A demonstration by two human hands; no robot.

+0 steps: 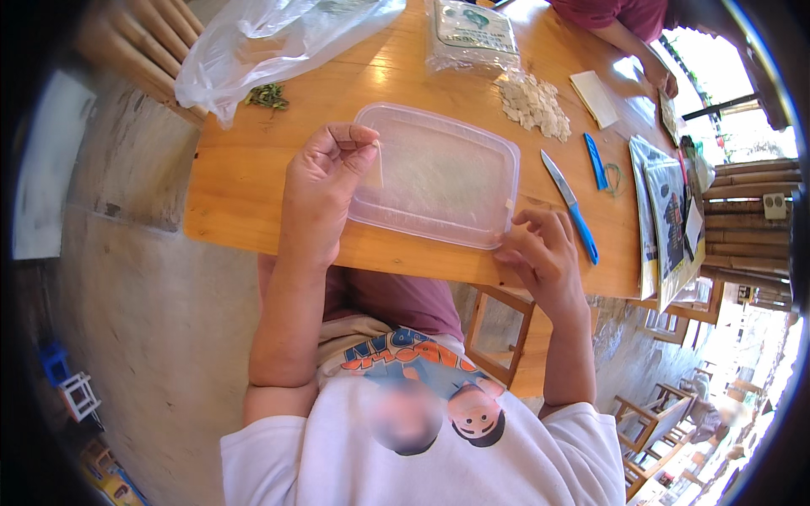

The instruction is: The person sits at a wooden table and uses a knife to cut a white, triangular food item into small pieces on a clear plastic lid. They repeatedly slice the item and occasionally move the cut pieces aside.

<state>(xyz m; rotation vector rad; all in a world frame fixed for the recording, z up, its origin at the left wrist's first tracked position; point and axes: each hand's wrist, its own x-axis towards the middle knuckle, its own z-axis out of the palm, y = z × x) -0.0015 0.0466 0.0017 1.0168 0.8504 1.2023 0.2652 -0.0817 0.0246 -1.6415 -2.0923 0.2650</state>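
Observation:
In front of me on the wooden table (pixel 240 190) lies a rectangular translucent plastic piece (pixel 436 171), a shallow container or a lid. My left hand (pixel 329 167) pinches a thin pale sheet (pixel 378 166) between thumb and fingertips, over the left rim of the plastic. At the near right corner is my right hand (pixel 541 253), fingers bent and their tips at the rim; whether they grip it is unclear. A tiny pale bit (pixel 509 204) sticks to the right rim. Just right of that hand lies a knife (pixel 574 212) with a blue handle, its blade pointing away.
Beyond the plastic are a heap of pale flat squares (pixel 535 106), a wrapped pack (pixel 474 35), a pale rectangular block (pixel 595 99), a plastic bag (pixel 272 50) and green leaves (pixel 269 96). A blue sheath (pixel 595 161) and printed papers (pixel 671 221) lie right. Another person's hand (pixel 661 79) is far right.

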